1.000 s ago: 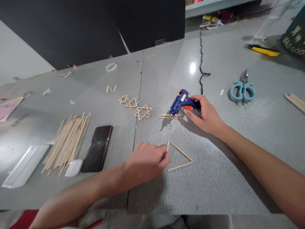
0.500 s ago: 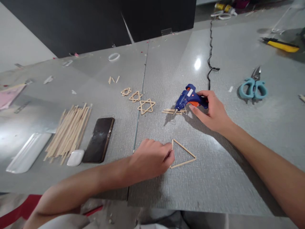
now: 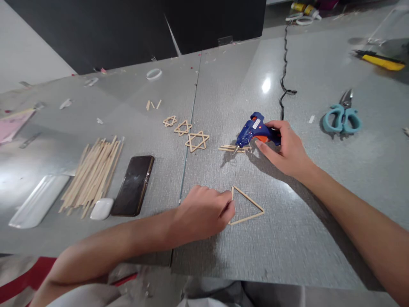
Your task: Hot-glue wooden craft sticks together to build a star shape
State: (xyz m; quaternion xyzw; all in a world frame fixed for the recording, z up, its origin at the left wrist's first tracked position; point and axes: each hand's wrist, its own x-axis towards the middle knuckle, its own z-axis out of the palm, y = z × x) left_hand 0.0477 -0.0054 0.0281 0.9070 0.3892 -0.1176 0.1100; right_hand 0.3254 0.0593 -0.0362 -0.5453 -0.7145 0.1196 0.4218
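Blue glue gun (image 3: 246,133): one o'clock from left hand (image 3: 207,211), clamped in right hand (image 3: 287,149) | left hand: thumb and finger closed on stick (image 3: 232,192) | stick V (image 3: 249,198): its three o'clock | scissors (image 3: 343,114): its two o'clock

No word, brand or number is reading clearly anywhere in view. A white label (image 3: 256,123) is showing on the side of the blue glue gun (image 3: 245,133), but its print is coming out too small to make out. Just beside that label, a small red light (image 3: 260,127) is glowing on the same tool. Towards the back, a yellow tube (image 3: 298,7) is lying too small and blurred for any lettering to be told.
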